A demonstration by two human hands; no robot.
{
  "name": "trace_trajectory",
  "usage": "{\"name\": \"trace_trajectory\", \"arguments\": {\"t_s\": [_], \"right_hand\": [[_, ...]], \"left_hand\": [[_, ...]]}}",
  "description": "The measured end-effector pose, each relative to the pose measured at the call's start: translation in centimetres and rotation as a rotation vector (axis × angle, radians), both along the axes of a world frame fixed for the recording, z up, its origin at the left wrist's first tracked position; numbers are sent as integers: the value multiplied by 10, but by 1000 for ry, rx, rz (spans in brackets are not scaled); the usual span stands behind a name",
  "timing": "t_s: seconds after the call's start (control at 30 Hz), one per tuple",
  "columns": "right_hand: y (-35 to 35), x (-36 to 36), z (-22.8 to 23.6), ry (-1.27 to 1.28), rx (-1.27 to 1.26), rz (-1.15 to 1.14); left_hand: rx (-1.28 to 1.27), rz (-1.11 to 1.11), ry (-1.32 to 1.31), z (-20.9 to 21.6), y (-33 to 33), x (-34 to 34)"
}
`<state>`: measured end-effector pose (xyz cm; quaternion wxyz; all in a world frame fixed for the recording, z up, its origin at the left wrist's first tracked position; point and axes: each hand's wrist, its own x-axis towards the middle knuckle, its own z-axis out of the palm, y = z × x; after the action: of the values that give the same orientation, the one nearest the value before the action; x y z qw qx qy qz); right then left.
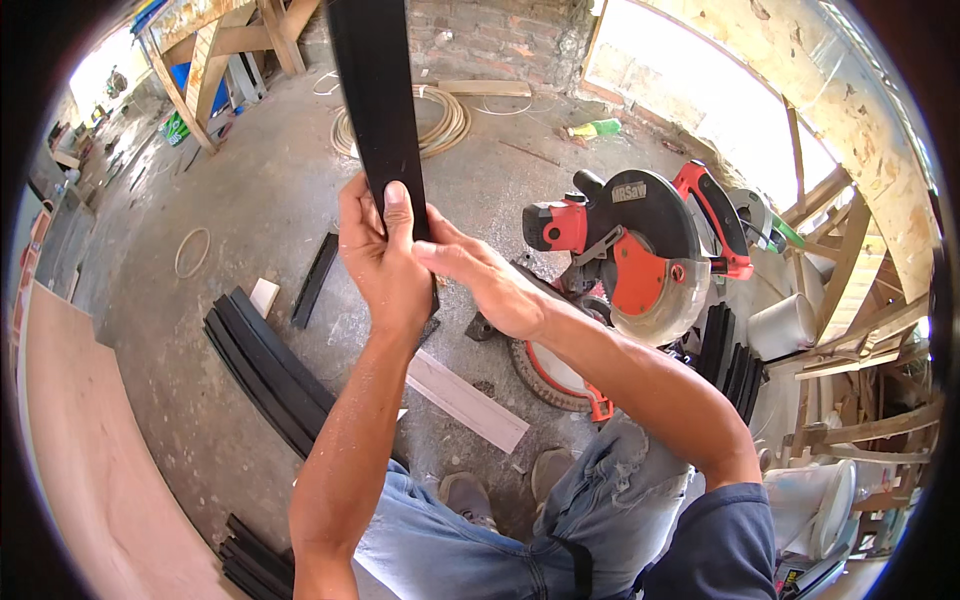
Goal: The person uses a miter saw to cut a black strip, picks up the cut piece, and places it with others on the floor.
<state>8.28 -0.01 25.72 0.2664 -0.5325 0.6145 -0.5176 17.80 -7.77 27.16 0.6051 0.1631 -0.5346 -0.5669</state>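
A long, flat black bar (pixel 376 90) stands upright before me, its far end passing out of the top of the view. My left hand (pixel 385 260) grips it near its lower end, the thumb lying flat along its face. At the bar's right edge is my right hand (pixel 490 285), its thumb reaching across toward the left wrist and its fingers partly hidden behind the bar. The two hands touch. Just right of them, on the floor, sits a red and black miter saw (pixel 645 275), its round blade guard raised above the base.
Black strips (pixel 265 365) lie in a bundle at left, with more black pieces (pixel 730 355) beside the saw. A pale board (pixel 470 402) rests near my shoes. A coiled hose (pixel 445 120), a green bottle (pixel 595 128), a white bucket (pixel 782 327) and a wide wooden panel (pixel 90 440) surround me.
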Motion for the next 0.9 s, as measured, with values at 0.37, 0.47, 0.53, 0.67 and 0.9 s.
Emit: {"name": "trace_trajectory", "arguments": {"t_s": [0.37, 0.47, 0.53, 0.67, 0.9], "right_hand": [[8, -6, 5, -188, 70, -75], [2, 6, 0, -110, -39, -513], [16, 29, -1, -543, 103, 139], [7, -3, -16, -134, -59, -104], [-4, 3, -15, -349, 61, 8]], "left_hand": [[-9, -1, 6, 0, -7, 1], [-14, 20, -59, -3, -7, 6], [16, 37, 52, 0, 0, 2], [-72, 11, 26, 1, -11, 7], [-73, 39, -18, 2, -8, 9]]}}
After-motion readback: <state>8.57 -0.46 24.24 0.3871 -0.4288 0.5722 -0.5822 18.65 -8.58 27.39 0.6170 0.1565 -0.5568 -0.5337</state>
